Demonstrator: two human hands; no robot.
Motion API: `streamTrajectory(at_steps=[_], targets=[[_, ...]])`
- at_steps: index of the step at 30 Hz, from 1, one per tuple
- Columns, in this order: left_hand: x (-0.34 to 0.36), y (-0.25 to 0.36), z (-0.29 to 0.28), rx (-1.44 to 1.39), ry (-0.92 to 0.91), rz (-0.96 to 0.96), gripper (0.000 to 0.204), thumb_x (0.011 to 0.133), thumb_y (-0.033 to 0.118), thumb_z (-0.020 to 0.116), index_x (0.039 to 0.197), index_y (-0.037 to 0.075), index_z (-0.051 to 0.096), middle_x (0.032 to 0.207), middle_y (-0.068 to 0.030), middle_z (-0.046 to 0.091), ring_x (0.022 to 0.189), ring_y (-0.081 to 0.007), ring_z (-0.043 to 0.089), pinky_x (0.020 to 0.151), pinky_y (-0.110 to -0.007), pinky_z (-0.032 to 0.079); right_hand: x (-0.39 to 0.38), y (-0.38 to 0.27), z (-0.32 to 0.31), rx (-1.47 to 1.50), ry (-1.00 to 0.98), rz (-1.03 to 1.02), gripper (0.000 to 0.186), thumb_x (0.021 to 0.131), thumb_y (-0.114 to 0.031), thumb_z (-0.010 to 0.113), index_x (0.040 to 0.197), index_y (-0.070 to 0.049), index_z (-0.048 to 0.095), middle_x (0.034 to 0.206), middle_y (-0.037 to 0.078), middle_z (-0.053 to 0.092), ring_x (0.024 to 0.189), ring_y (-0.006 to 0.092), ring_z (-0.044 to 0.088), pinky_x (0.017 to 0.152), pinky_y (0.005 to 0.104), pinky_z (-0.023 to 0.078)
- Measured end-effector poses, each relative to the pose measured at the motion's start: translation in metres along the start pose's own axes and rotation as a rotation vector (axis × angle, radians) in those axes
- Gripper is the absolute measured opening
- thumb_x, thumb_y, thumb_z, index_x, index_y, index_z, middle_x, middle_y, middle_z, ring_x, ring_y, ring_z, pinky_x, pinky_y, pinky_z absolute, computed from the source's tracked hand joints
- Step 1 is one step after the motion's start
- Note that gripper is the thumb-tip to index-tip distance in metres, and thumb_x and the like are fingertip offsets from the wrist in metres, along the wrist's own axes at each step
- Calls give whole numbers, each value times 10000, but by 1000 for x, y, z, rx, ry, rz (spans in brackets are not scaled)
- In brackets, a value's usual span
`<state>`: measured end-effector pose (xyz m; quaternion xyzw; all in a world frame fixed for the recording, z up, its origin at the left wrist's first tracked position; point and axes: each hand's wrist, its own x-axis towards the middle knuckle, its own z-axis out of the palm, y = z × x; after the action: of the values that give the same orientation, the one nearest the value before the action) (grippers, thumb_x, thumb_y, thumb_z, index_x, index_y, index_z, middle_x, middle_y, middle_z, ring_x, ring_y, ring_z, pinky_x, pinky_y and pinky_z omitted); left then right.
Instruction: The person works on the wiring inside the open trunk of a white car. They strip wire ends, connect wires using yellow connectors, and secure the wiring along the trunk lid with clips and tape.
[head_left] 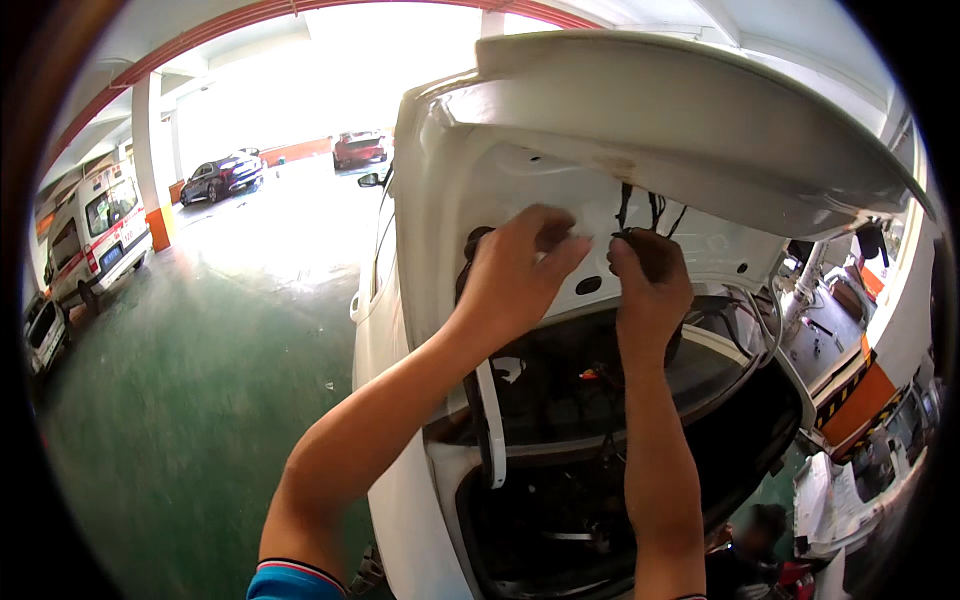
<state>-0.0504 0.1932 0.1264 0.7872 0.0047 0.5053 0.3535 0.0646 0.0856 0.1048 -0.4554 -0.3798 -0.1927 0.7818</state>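
Slightly blurred, the left hand (518, 268) has thumb and fingers apart; the right hand (654, 285), at black wires (625, 203), partly hides its fingers: their grip I cannot tell.

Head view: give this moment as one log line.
left hand: raised, grip unclear | right hand: at dark wires, grip unclear | white trunk lid: open
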Motion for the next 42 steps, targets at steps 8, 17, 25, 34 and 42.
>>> streamTrajectory(at_steps=[8, 17, 25, 34, 42], targets=[[33, 23, 29, -62, -92, -188, 350, 842, 224, 702, 992, -91, 673, 844, -145, 693, 714, -185, 664, 672, -312, 527, -4, 12, -13, -129, -224, -267, 255, 847, -51, 687, 1102, -42, 679, 966, 61, 669, 840, 211, 659, 750, 300, 516], [21, 39, 15, -208, 21, -220, 333, 941, 215, 618, 1078, -84, 569, 839, -129, 676, 649, -174, 647, 609, -301, 526, 30, 18, -1, 476, -395, 353, 322, 950, -174, 602, 1213, 9, 632, 1134, 107, 658, 987, 186, 624, 862, 334, 520], [30, 20, -10, -675, -257, -523, 324, 991, 333, 584, 1072, 19, 578, 801, -64, 615, 638, -155, 569, 585, -256, 460, 45, 33, 15, 947, -664, 443, 298, 933, -90, 592, 1206, 29, 609, 1138, 112, 654, 1031, 218, 618, 918, 371, 501], [35, 26, -20, -565, -356, -577, 365, 987, 416, 575, 1007, 51, 589, 735, -31, 576, 556, -120, 507, 491, -239, 400, 49, 30, 14, 786, -610, 382, 290, 876, -78, 690, 1120, 74, 652, 1030, 142, 694, 930, 228, 669, 903, 359, 529], [38, 21, -25, -581, -377, -545, 384, 998, 361, 567, 1095, -9, 600, 798, -76, 637, 638, -164, 584, 594, -278, 469, 50, 18, 11, 487, -527, 238, 259, 864, -124, 701, 1033, 71, 686, 929, 111, 705, 877, 174, 654, 845, 303, 518]])
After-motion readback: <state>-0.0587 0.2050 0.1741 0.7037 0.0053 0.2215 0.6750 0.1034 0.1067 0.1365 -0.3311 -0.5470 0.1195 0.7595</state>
